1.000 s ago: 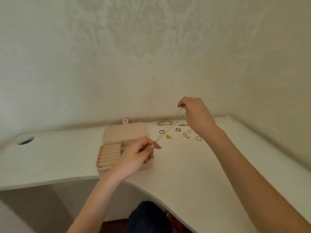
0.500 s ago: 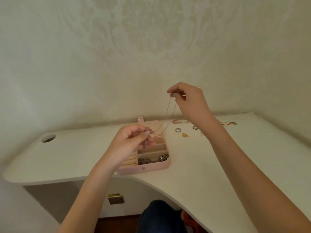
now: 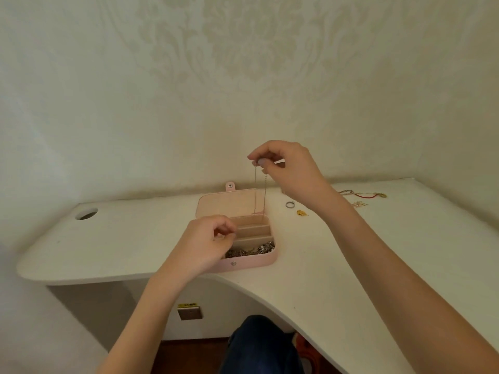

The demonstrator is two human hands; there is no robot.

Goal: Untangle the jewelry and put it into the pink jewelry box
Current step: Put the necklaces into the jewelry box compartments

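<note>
I pinch the top of a thin chain [image 3: 260, 190] between the thumb and forefinger of my right hand [image 3: 286, 168], held up above the pink jewelry box [image 3: 243, 233]. The chain hangs down in two straight strands, and its low end dangles over the far compartment on the right side of the box, at or just above it; I cannot tell whether it touches. My left hand [image 3: 208, 240] is curled loosely over the left part of the box, fingertips drawn together near the compartment dividers; I cannot tell whether it holds anything.

The box lies open on the white desk [image 3: 135, 244], lid flat toward the wall, and the nearest compartment already holds a heap of silver pieces [image 3: 251, 251]. To the right of the box a ring [image 3: 289, 204] and a small gold charm [image 3: 302, 212] lie loose, with more bracelets [image 3: 361, 197] farther right.

The risk, as I judge it, is letting go too fast: the strands could fall across each other and knot again, or the chain could slide over a divider into the heap and snag there. A swing could also drop it on the lid.
</note>
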